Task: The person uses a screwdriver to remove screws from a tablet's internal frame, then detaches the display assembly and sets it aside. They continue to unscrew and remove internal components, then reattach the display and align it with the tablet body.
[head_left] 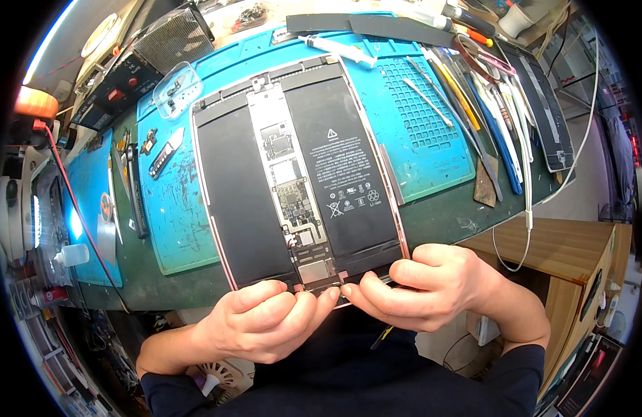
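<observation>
An opened tablet point(348, 167) lies on the bench with its inside facing up. Two black battery cells flank a bare circuit board point(293, 198) that runs down its middle. At the near edge my left hand point(265, 320) is closed, its fingertips by the connector area at the middle. Beside it, my right hand point(425, 292) is also closed, with thumb and fingers pinching the same edge right of the middle. Any small part between the fingertips is hidden. A thin dark stick with a yellow section point(381, 337) pokes out below my right hand; whether I hold it cannot be told.
A blue repair mat point(432, 170) lies under the tablet. Several tweezers, brushes and pry tools point(498, 139) are at the right, near another dark panel point(543, 118). A syringe point(339, 50) lies at the back. A clear tray point(177, 90) holds small parts; a red cable point(74, 201) hangs left.
</observation>
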Available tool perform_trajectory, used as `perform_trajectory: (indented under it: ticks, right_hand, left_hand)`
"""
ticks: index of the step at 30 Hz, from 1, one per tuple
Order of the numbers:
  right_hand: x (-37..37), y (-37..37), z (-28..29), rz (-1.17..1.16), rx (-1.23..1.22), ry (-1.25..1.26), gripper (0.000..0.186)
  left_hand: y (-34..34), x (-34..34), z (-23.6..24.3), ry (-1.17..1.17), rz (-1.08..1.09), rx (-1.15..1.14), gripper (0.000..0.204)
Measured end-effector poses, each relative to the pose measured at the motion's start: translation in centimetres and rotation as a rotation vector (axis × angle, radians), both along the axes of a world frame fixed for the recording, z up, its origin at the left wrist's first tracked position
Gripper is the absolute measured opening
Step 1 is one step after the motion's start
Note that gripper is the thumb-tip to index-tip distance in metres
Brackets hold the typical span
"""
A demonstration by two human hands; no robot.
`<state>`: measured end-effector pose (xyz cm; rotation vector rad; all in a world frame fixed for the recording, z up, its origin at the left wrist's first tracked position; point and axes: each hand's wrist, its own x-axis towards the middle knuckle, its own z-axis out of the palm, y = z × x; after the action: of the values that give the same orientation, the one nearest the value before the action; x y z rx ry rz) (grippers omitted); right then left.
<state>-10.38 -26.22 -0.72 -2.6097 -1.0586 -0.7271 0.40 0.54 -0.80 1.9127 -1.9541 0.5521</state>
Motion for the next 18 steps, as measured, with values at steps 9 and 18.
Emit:
perform_trajectory:
  ticks: [9,18]
  right_hand:
    - [0.09,0.04,0.04,0.001,0.009,0.004,0.033]
    - [0.03,0.02,0.03,-0.006,0.003,-0.007,0.033]
  left_hand:
    - [-0.1,-0.08,-0.37,0.054,0.008,-0.041,0.034]
    - [-0.44,-0.12,0.38,0.163,0.035,-0.029,0.036]
